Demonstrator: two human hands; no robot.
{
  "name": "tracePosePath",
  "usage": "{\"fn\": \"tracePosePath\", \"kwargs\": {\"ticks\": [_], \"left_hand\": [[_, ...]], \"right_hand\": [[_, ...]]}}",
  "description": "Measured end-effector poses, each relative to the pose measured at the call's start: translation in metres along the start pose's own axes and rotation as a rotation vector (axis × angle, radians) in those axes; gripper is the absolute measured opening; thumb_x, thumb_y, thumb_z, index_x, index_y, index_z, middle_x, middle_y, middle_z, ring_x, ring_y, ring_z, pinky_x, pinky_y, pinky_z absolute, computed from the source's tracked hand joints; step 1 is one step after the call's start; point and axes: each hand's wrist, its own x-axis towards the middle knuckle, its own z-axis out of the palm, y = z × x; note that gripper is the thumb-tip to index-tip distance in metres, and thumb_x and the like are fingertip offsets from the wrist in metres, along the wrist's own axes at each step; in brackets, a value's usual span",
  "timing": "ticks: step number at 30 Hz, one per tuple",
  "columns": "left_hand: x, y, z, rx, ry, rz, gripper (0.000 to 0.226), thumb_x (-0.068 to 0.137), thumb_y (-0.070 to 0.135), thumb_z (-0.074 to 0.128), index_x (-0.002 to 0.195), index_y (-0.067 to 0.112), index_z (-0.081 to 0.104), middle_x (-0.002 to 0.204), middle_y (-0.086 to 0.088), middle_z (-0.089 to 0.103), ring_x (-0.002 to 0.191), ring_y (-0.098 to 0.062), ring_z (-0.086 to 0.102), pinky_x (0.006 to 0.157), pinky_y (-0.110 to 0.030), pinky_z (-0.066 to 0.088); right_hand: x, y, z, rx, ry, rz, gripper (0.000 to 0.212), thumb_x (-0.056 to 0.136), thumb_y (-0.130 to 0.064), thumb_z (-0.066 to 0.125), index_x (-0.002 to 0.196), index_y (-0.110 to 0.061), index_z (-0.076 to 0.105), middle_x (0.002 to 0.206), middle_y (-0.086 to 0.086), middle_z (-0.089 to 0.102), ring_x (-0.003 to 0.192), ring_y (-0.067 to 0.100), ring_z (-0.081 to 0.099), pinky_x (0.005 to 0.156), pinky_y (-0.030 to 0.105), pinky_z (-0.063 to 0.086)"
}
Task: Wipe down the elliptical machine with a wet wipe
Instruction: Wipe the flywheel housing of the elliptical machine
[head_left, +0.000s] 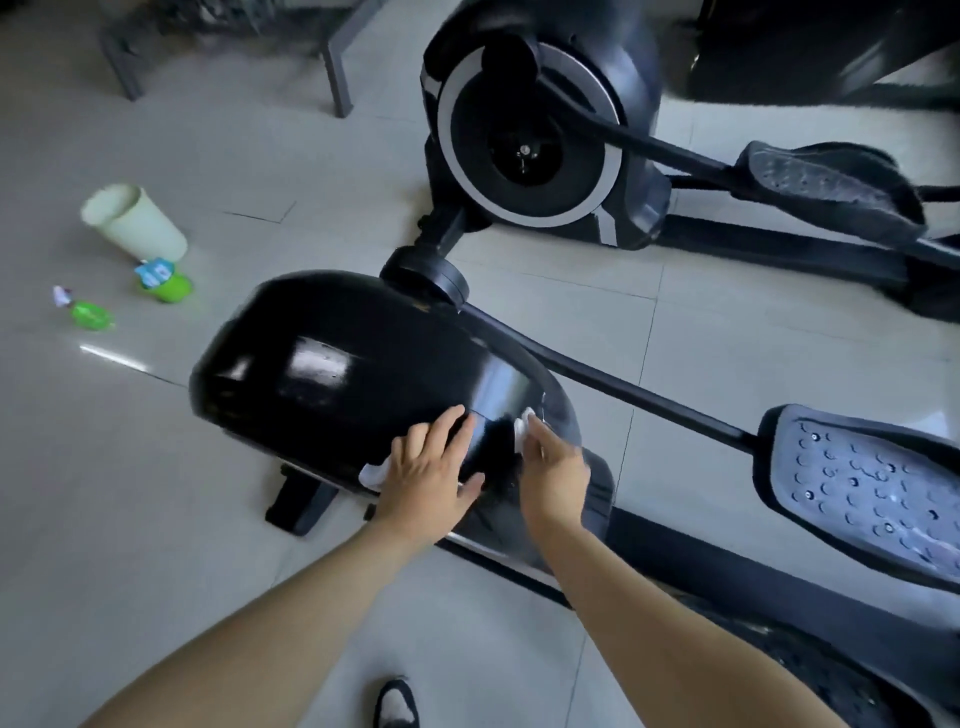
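Mid-wipe on the elliptical's black housing (332, 374), the left hand (431, 462) pressed flat on a wet wipe (373, 474) at its near side, the right hand (553, 475) kept a second wipe (522, 428) against its right end, grip unclear, and the next move probably called for strokes toward its far end.

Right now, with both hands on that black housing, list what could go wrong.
1. The pedal arm runs close by the right hand; if the pedal shifts, fingers might get pinched.
2. The wipe under the left hand pokes out at its edge, so the bare palm may smear the glossy housing.
3. The pale cup and green containers sit on the floor; a step could knock them.
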Motion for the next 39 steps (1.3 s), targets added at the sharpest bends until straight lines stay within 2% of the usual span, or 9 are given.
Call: {"fn": "tracePosePath", "kwargs": {"ticks": [6,8,12,16,20,24,29,36,39], "left_hand": [[0.008,0.037,0.016,0.049,0.052,-0.157,0.067,0.088,0.041,0.066,0.149,0.020,0.049,0.156,0.000,0.040,0.108,-0.029,0.049,0.083,-0.045,0.043],[0.012,0.043,0.022,0.076,0.087,-0.185,0.067,0.085,0.040,0.068,0.148,0.023,0.050,0.155,0.001,0.042,0.109,-0.028,0.049,0.084,-0.044,0.040],[0.012,0.047,0.032,0.151,0.176,-0.173,0.064,0.085,0.039,0.060,0.146,0.020,0.054,0.154,0.000,0.047,0.106,-0.027,0.050,0.083,-0.043,0.038],[0.014,0.048,0.037,0.196,0.227,-0.172,0.063,0.084,0.038,0.056,0.144,0.019,0.056,0.151,-0.001,0.050,0.103,-0.028,0.053,0.082,-0.044,0.038],[0.016,0.050,0.040,0.211,0.238,-0.181,0.063,0.084,0.037,0.054,0.144,0.019,0.056,0.150,-0.002,0.049,0.106,-0.027,0.051,0.087,-0.044,0.039],[0.022,0.068,0.057,0.257,0.246,-0.149,0.062,0.083,0.034,0.060,0.142,0.017,0.057,0.151,-0.003,0.048,0.107,-0.027,0.049,0.089,-0.042,0.039],[0.037,0.087,0.073,0.389,0.251,-0.155,0.059,0.087,0.040,0.055,0.140,0.015,0.058,0.150,-0.006,0.051,0.106,-0.028,0.048,0.086,-0.042,0.035],[0.036,0.097,0.086,0.480,0.271,-0.167,0.062,0.087,0.040,0.038,0.141,0.017,0.059,0.148,-0.003,0.054,0.107,-0.027,0.047,0.087,-0.042,0.033],[0.036,0.098,0.088,0.489,0.260,-0.166,0.060,0.089,0.040,0.044,0.144,0.019,0.057,0.151,-0.003,0.052,0.109,-0.027,0.048,0.089,-0.042,0.036]], "right_hand": [[0.029,-0.008,0.000,-0.044,-0.246,-0.232,0.021,0.104,-0.017,0.054,0.109,-0.016,0.074,0.105,-0.012,0.072,0.107,0.015,0.061,0.093,0.022,0.046],[0.030,0.013,-0.005,0.069,-0.218,-0.185,0.019,0.104,-0.025,0.059,0.107,-0.013,0.072,0.092,-0.027,0.067,0.092,0.000,0.063,0.081,0.009,0.045],[0.040,0.070,-0.018,0.004,-0.123,-0.075,0.020,0.103,-0.017,0.059,0.111,-0.023,0.077,0.102,-0.015,0.055,0.091,0.003,0.060,0.080,0.001,0.038],[0.051,0.086,-0.024,0.045,-0.105,-0.055,0.018,0.102,-0.020,0.061,0.107,-0.024,0.078,0.100,-0.014,0.056,0.096,0.015,0.063,0.081,0.005,0.040],[0.071,0.058,-0.010,0.135,-0.096,-0.282,0.033,0.101,-0.018,0.060,0.131,-0.029,0.064,0.110,-0.009,0.059,0.099,0.011,0.062,0.093,0.024,0.049],[0.095,0.067,0.009,-0.008,-0.064,-0.594,0.026,0.100,-0.022,0.058,0.122,-0.033,0.067,0.100,-0.007,0.059,0.099,0.018,0.054,0.094,0.040,0.048],[0.112,0.131,0.003,-0.050,0.052,-0.657,0.039,0.102,-0.012,0.057,0.132,-0.035,0.066,0.086,-0.010,0.047,0.092,0.020,0.047,0.089,0.033,0.045],[0.124,0.168,-0.008,0.022,0.006,-0.656,0.026,0.105,-0.023,0.050,0.124,-0.024,0.068,0.087,-0.007,0.049,0.092,0.023,0.049,0.091,0.045,0.048],[0.132,0.124,-0.002,0.117,-0.016,-0.806,0.029,0.105,-0.022,0.051,0.129,-0.024,0.067,0.088,-0.003,0.052,0.091,0.014,0.045,0.090,0.020,0.043]]}}
